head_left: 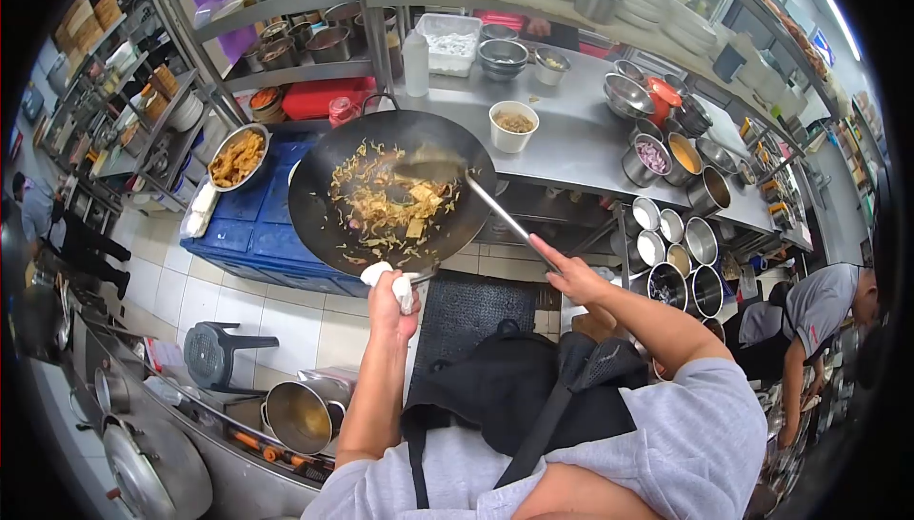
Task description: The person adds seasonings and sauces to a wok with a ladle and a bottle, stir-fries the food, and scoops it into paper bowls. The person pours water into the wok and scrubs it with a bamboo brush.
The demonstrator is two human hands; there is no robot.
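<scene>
A large dark wok (319,191) holds shredded vegetables and yellowish pieces (381,201), with haze over them. My left hand (388,306) is closed around a folded white cloth (405,290) at the wok's near edge. The cloth hides what part of the wok it covers. My right hand (571,274) grips the dark end of a long-handled metal ladle (500,206). Its head is blurred by motion and lies over the food in the wok. Behind the wok, to the right, a white tub (514,137) of brown minced food stands on the steel counter (562,110).
Left of the wok, a bowl of fried pieces (238,158) rests on a blue chest (228,258). A plastic stool (214,353) and a pot (300,415) are at lower left. Several ingredient pots (647,158) crowd the right. Another person (809,315) bends over at far right.
</scene>
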